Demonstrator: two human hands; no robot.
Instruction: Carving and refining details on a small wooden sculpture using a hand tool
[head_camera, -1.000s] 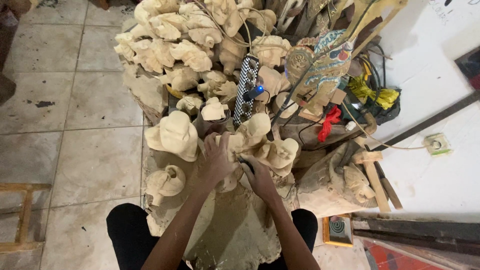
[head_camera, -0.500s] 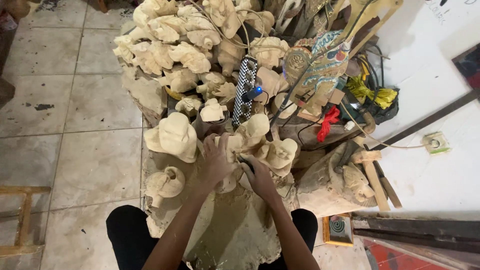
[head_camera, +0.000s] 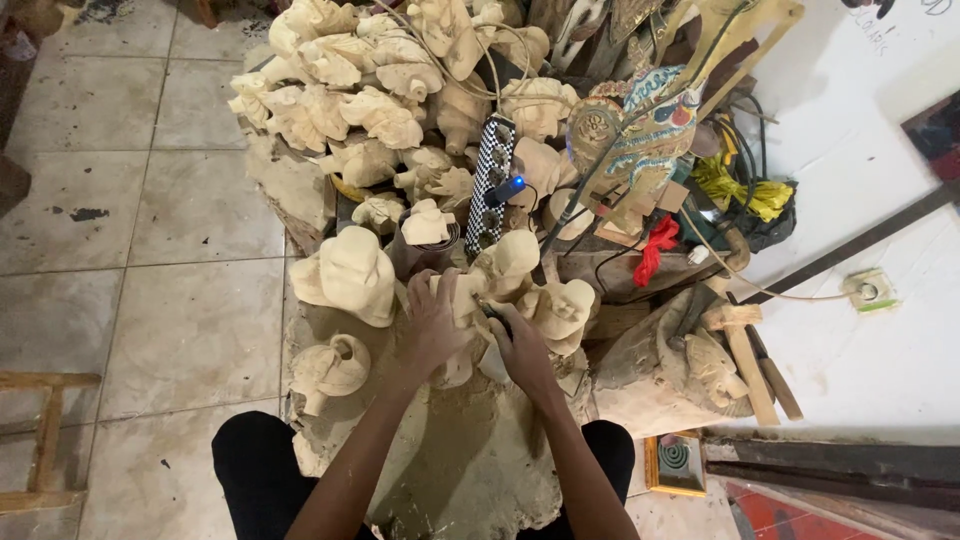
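Note:
A pale unpainted wooden carving (head_camera: 466, 296) rests on a dusty work block (head_camera: 470, 460) in front of my knees. My left hand (head_camera: 432, 325) wraps over the carving's left side and holds it. My right hand (head_camera: 518, 348) is closed around a small dark tool (head_camera: 490, 310) whose tip meets the carving; most of the tool is hidden in my fist. Other pale carved heads (head_camera: 345, 275) (head_camera: 560, 305) crowd close on both sides of my hands.
A heap of unpainted carvings (head_camera: 340, 90) fills the far side. In it lie a black-and-white checkered power strip (head_camera: 493, 180) and a painted figure (head_camera: 640, 140). A wooden mallet (head_camera: 745, 350) lies to the right and a wooden stool (head_camera: 45, 440) stands on the tiles to the left.

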